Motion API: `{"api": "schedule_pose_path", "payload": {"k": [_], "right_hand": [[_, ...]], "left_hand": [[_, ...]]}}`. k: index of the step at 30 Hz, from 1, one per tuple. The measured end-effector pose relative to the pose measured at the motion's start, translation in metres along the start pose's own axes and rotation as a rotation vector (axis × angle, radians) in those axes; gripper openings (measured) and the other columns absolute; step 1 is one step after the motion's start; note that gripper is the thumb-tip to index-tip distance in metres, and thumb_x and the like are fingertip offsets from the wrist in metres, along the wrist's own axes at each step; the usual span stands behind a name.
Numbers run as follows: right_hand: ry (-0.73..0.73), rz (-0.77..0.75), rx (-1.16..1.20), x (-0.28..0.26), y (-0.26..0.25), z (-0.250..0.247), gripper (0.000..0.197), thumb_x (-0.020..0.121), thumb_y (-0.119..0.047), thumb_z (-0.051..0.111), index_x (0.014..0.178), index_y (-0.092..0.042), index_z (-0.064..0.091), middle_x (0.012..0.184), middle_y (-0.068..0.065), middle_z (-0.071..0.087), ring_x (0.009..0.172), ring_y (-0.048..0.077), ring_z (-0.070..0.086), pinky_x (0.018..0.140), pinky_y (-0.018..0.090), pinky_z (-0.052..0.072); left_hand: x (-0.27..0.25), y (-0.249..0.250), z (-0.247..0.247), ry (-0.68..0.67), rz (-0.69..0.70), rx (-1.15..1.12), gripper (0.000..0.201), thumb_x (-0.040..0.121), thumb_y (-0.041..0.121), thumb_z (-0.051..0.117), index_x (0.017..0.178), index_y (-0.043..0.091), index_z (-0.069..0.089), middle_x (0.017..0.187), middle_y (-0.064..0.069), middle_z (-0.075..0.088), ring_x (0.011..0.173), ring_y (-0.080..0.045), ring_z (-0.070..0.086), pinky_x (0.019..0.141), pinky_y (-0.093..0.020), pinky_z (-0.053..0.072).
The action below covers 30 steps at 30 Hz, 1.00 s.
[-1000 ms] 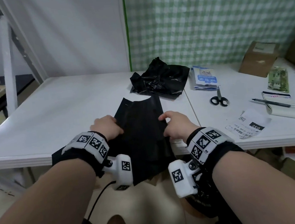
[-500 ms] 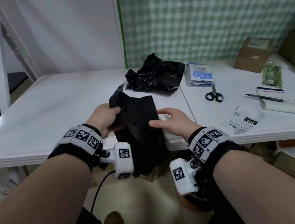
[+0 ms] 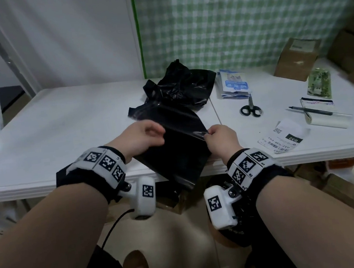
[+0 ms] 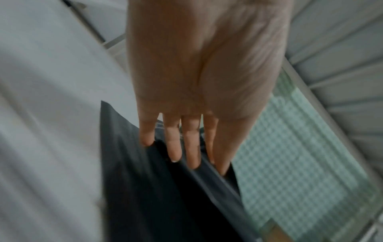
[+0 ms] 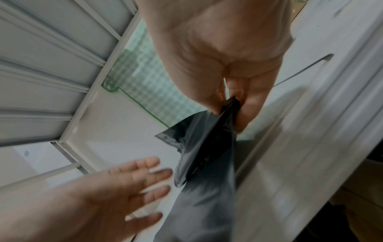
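Observation:
A flat black plastic bag (image 3: 173, 147) is held over the white table's (image 3: 60, 137) front edge, its lower end hanging past the edge. My right hand (image 3: 219, 137) pinches the bag's right edge between thumb and fingers; the right wrist view shows this pinch (image 5: 228, 101) on the black bag (image 5: 203, 155). My left hand (image 3: 143, 135) is at the bag's left side. In the left wrist view its fingers (image 4: 182, 147) are straight and touch the black bag (image 4: 155, 188) without gripping it. The left hand (image 5: 124, 188) looks spread in the right wrist view too.
A crumpled pile of black bags (image 3: 184, 88) lies behind the held one. To the right are blue packets (image 3: 234, 84), scissors (image 3: 250, 109), a printed label (image 3: 283, 136), a pen (image 3: 316, 112), a green packet (image 3: 319, 82) and a cardboard box (image 3: 298, 58).
The bag lay flat under both hands; the left hand lifted its upper left corner. Now the right hand pinches its right edge, and the left hand's fingers have straightened against it.

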State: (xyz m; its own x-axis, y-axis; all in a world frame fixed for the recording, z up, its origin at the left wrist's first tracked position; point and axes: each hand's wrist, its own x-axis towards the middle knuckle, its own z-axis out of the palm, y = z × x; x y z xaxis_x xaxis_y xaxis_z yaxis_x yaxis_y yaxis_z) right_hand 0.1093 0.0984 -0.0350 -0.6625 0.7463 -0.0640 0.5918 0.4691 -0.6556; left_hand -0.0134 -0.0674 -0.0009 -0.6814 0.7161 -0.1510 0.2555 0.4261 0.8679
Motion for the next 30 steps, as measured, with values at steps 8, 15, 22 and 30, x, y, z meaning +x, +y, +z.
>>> {"api": "schedule_pose_path", "payload": {"k": [8, 15, 22, 30], "right_hand": [[-0.086, 0.151, 0.163, 0.003, 0.005, 0.001, 0.017, 0.095, -0.015, 0.047, 0.096, -0.004, 0.060, 0.088, 0.006, 0.056, 0.094, 0.029, 0.058, 0.087, 0.036, 0.052], [-0.077, 0.213, 0.346, 0.000, 0.001, -0.002, 0.016, 0.095, -0.009, 0.047, 0.103, -0.001, 0.058, 0.106, 0.017, 0.059, 0.094, 0.033, 0.061, 0.080, 0.034, 0.051], [-0.153, 0.243, 1.034, -0.011, -0.013, -0.011, 0.042, 0.094, -0.048, 0.046, 0.109, -0.009, 0.052, 0.098, 0.016, 0.069, 0.065, 0.022, 0.067, 0.051, 0.022, 0.053], [-0.279, -0.052, 1.031, -0.025, -0.026, -0.014, 0.046, 0.090, -0.062, 0.040, 0.107, -0.027, 0.065, 0.106, -0.002, 0.073, 0.096, 0.015, 0.070, 0.090, 0.029, 0.053]], "left_hand": [[-0.003, -0.023, 0.008, -0.304, 0.049, 0.777, 0.077, 0.064, 0.033, 0.083, 0.132, 0.034, 0.047, 0.137, 0.002, 0.033, 0.129, -0.019, 0.033, 0.112, -0.035, 0.031], [-0.001, -0.026, 0.012, -0.112, 0.155, 0.654, 0.016, 0.088, 0.027, 0.061, 0.098, 0.017, 0.069, 0.090, 0.004, 0.058, 0.089, -0.015, 0.058, 0.076, -0.020, 0.042], [-0.004, -0.016, 0.007, 0.005, 0.001, 0.020, 0.027, 0.093, 0.011, 0.051, 0.066, 0.014, 0.055, 0.068, -0.009, 0.052, 0.066, -0.023, 0.048, 0.068, -0.030, 0.040], [-0.011, 0.004, 0.006, -0.127, -0.080, -0.426, 0.029, 0.087, -0.013, 0.046, 0.088, 0.012, 0.061, 0.083, -0.011, 0.063, 0.066, -0.015, 0.062, 0.051, -0.017, 0.053]]}}
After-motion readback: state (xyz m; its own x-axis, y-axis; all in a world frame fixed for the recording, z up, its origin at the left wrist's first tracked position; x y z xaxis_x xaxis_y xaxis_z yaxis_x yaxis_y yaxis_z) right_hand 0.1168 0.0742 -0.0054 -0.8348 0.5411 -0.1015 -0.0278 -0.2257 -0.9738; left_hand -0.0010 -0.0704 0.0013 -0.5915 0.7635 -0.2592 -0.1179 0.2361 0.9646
